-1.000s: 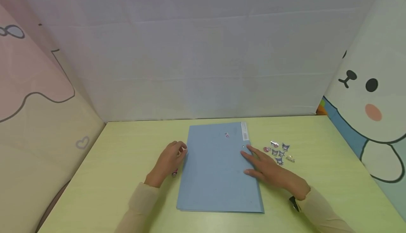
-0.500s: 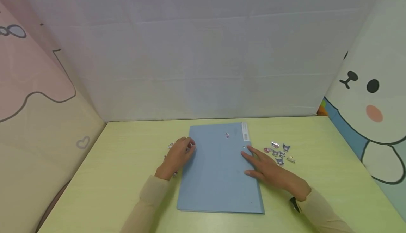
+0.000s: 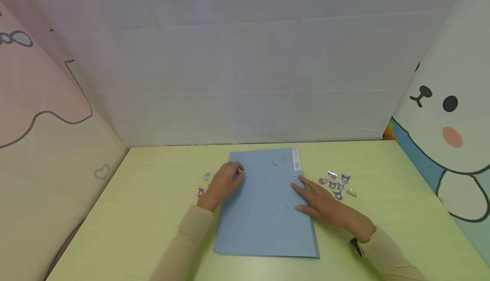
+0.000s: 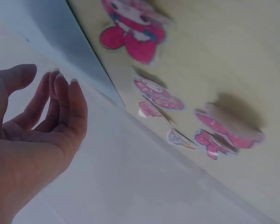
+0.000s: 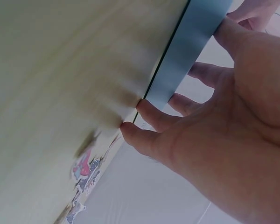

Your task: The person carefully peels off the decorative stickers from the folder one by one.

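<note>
A blue folder (image 3: 264, 213) lies on the table, with one small sticker (image 3: 274, 163) on its upper part. My left hand (image 3: 226, 182) is over the folder's left edge, its fingers loosely bent. In the left wrist view, a gap shows between thumb and fingertips, and I see nothing held there. My right hand (image 3: 325, 204) rests with spread fingers on the folder's right edge; two of its fingertips reach past the edge in the right wrist view. Left of the folder lie several pink character stickers (image 4: 158, 95), partly hidden by my left hand in the head view.
Several blue, pink and white stickers (image 3: 337, 194) are grouped right of the folder. A white barcode label (image 3: 296, 159) is at the folder's top right corner. A white cloth wall (image 3: 249, 81) stands behind the pale yellow table (image 3: 153, 196), with patterned cloths on both sides.
My left hand has moved right and slightly away from me, from beside the folder to over its left part, uncovering stickers on the left. My right hand and the folder have stayed put.
</note>
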Available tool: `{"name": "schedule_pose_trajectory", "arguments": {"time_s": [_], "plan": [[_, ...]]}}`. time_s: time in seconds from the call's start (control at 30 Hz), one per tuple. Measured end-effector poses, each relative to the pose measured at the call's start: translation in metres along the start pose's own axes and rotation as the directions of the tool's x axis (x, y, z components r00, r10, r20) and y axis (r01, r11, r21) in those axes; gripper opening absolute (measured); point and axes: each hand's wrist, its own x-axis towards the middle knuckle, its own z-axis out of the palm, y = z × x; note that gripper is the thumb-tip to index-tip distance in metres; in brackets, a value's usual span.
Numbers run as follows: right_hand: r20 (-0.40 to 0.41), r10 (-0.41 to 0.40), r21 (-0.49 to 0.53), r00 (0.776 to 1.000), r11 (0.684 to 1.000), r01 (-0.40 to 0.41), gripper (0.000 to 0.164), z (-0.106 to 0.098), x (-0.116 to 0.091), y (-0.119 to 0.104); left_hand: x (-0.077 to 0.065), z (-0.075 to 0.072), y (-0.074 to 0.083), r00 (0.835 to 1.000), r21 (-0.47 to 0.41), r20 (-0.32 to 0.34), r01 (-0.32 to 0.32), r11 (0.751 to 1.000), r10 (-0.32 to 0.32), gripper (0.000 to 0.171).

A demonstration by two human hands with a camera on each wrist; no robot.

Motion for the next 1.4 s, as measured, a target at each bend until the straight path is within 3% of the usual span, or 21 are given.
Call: {"name": "schedule_pose_trajectory", "arguments": {"time_s": [0.6, 1.1, 1.4], "plan": [[-0.003, -0.013, 0.007, 1.0, 1.0, 0.013, 0.06, -0.001, 0.001, -0.002, 0.027, 0.018, 0.016, 0.998, 0.009, 0.062, 0.021, 1.0, -0.022, 0.01], [0.021, 0.019, -0.001, 1.0, 1.0, -0.019, 0.061, -0.002, 0.001, -0.001, 0.046, 0.022, 0.027, 0.997, -0.032, 0.073, -0.036, 0.999, 0.039, 0.012], [0.004, -0.008, -0.014, 1.0, 1.0, 0.008, 0.061, -0.001, 0.002, 0.0, 0.053, 0.03, 0.034, 0.995, -0.014, 0.092, -0.03, 0.999, 0.031, 0.012]]}}
